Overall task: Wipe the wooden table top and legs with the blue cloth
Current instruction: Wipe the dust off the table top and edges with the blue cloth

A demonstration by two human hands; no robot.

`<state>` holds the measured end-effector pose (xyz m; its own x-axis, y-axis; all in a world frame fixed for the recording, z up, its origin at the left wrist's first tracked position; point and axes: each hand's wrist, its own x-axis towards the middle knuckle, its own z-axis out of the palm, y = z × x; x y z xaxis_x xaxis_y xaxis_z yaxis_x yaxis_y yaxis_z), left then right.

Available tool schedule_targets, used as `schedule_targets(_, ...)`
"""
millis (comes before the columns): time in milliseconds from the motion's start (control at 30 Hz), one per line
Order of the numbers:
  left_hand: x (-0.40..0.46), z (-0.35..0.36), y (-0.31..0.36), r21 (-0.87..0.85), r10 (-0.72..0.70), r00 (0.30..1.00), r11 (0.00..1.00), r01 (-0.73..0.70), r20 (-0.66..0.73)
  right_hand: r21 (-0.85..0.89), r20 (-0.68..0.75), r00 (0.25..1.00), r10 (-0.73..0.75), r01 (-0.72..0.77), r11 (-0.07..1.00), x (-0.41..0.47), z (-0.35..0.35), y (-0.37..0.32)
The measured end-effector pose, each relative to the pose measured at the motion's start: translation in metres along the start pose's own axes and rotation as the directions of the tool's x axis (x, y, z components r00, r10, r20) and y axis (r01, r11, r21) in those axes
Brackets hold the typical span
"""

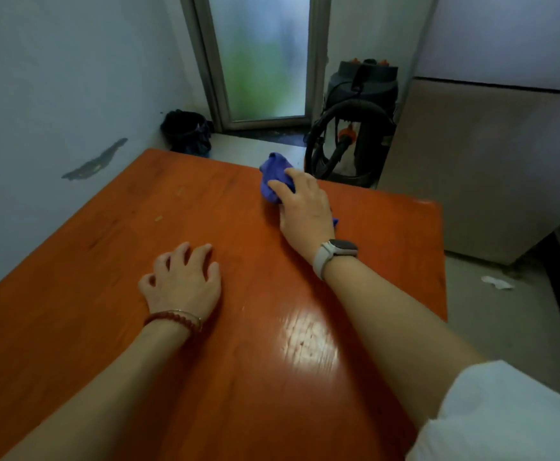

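Orange-brown wood fills the head view: the desk (225,327) is shiny, with a bright patch of light near the person. The blue cloth (273,176) sits bunched up on the far side of the desk top, close to the far edge. The right hand (305,207) lies on top of it, fingers bent down over the cloth, so its grip presses and holds the cloth against the wood. The left hand (182,281) rests on the desk nearer the person, fingertips down and spread, holding nothing. It looks like it steadies the body. This seems to be the top-wiping step, with the legs not yet done. To do it well, the person should likely keep the cloth flat under the palm and wipe in long, even rows from the far edge back, so no strip is missed. Two small pale specks (169,204) lie on the left part of the top and need a pass. A vacuum cleaner (355,128) stands on the floor past the desk.
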<state>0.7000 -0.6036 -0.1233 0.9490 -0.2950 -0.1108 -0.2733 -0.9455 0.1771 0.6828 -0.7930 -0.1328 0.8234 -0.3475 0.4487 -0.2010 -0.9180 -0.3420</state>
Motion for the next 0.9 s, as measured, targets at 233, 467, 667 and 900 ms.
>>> schedule_targets(233, 0.004, 0.016, -0.014, -0.055, 0.033, 0.988, 0.998, -0.042, -0.152, -0.049, 0.217, 0.976, 0.001, 0.01, 0.999, 0.048, 0.053, -0.038)
schedule_targets(467, 0.002, 0.011, -0.009, -0.052, 0.0, 0.998, 0.999, -0.003, -0.063, -0.237, 0.077, 0.861, 0.503, -0.474, 0.848, 0.022, -0.01, 0.052)
schedule_targets(667, -0.003, -0.002, -0.006, 0.001, 0.033, 0.998, 0.999, -0.033, 0.047, -0.199, -0.001, 0.643, 0.766, -0.751, 0.63, -0.045, -0.08, 0.111)
schedule_targets(900, -0.083, -0.018, -0.02, -0.078, 0.088, 0.995, 0.993, -0.084, 0.041, -0.129, -0.095, 0.617, 0.781, -0.786, 0.605, -0.089, -0.126, 0.097)
